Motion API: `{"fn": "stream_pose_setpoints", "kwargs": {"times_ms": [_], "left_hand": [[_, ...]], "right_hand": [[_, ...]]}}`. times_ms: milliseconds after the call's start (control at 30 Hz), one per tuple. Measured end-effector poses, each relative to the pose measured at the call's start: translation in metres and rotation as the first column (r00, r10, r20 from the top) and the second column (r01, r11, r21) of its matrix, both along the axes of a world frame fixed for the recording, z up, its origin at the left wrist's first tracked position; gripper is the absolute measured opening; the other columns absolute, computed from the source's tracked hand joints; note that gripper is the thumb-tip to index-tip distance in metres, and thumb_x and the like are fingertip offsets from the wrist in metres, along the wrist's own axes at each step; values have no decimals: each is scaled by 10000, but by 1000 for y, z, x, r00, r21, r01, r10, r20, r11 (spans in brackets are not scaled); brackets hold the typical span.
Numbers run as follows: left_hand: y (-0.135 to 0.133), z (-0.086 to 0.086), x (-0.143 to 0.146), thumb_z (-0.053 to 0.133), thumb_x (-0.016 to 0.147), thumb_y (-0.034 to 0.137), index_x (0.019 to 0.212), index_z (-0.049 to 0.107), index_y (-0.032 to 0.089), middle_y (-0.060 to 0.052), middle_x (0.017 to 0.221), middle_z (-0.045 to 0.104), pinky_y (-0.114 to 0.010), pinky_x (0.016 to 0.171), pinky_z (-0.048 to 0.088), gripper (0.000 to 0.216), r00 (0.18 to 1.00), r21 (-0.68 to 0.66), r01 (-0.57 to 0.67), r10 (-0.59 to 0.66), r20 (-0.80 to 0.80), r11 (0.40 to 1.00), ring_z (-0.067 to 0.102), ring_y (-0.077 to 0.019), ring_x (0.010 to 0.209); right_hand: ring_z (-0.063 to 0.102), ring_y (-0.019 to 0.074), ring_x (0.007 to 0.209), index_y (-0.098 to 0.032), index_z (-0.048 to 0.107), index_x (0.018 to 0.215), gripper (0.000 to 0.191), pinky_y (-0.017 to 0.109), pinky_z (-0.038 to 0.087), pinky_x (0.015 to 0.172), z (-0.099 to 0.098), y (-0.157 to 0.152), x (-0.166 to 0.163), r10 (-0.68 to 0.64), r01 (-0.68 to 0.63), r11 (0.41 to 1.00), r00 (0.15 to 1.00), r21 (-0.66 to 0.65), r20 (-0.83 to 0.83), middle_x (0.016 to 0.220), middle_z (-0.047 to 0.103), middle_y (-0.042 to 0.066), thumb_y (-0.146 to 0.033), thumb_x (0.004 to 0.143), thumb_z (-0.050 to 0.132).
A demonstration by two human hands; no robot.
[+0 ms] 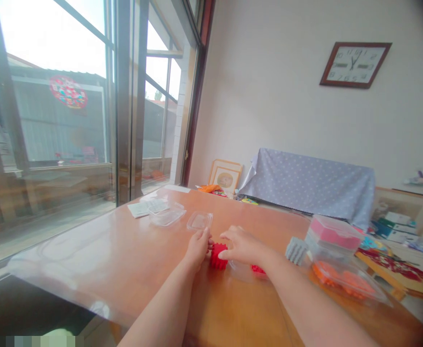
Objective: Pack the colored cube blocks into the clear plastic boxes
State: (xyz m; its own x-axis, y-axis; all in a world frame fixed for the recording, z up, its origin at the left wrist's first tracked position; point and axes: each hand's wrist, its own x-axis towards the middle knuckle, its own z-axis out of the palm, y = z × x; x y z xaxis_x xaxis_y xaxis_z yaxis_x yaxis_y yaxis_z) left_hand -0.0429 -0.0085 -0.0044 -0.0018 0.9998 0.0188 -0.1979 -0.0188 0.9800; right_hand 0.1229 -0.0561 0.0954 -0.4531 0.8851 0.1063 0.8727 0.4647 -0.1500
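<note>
A stack of red toothed pieces, like gears set side by side, stands on the brown table between my hands. My left hand is at its left side, with fingers closed at its edge and a bit of red showing by the fingertips. My right hand reaches over from the right, thumb and fingers apart, the thumb close to the stack's top. Partly hidden under my right wrist is a clear plastic tray, where more red pieces show.
Further left lie a clear lid, a clear container and a paper sheet. On the right stand a grey toothed stack, stacked clear boxes with pink contents and a clear tray with orange pieces. The table edge runs along the left.
</note>
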Motion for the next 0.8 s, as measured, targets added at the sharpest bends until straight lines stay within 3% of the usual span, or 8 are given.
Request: {"fn": "stream_pose_setpoints", "kwargs": {"times_ms": [167,300,433,633,800], "left_hand": [[6,-7,2,547,835,678,820,593,168,-41,670,618,-256,505,410,513,1000,-1,6,-6,-2,1000,561,-139,526],[9,-9,3,544,836,679,825,586,167,-38,668,606,-259,492,397,514,1000,5,12,-12,-3,1000,554,-137,505],[7,-7,2,535,852,659,844,577,161,-38,676,609,-258,499,406,500,1000,0,15,-15,-9,1000,569,-139,514],[2,-2,2,527,872,627,848,573,158,-44,698,619,-246,501,397,472,1000,-7,20,-20,-13,1000,585,-138,539],[2,-1,2,578,817,665,845,577,155,-32,687,608,-243,506,397,511,1000,-14,7,-7,-3,1000,560,-124,531]], "right_hand": [[567,214,872,-258,727,926,375,264,382,689,-6,9,-10,17,-12,999,994,-42,108,942,611,46,-561,706,731],[560,193,821,-254,718,892,319,257,361,659,-13,14,-13,30,-21,997,992,-72,122,895,608,31,-514,708,732],[557,191,856,-241,690,956,355,255,378,692,-12,13,-10,6,-4,998,999,-63,32,952,613,31,-447,677,769],[555,211,1007,-234,615,1175,496,281,401,846,3,5,23,-34,31,999,993,-22,-109,1107,616,48,-357,715,751],[552,212,981,-246,650,1106,416,286,398,828,4,-1,65,-132,132,988,991,-78,14,1047,609,40,-246,695,710]]}}
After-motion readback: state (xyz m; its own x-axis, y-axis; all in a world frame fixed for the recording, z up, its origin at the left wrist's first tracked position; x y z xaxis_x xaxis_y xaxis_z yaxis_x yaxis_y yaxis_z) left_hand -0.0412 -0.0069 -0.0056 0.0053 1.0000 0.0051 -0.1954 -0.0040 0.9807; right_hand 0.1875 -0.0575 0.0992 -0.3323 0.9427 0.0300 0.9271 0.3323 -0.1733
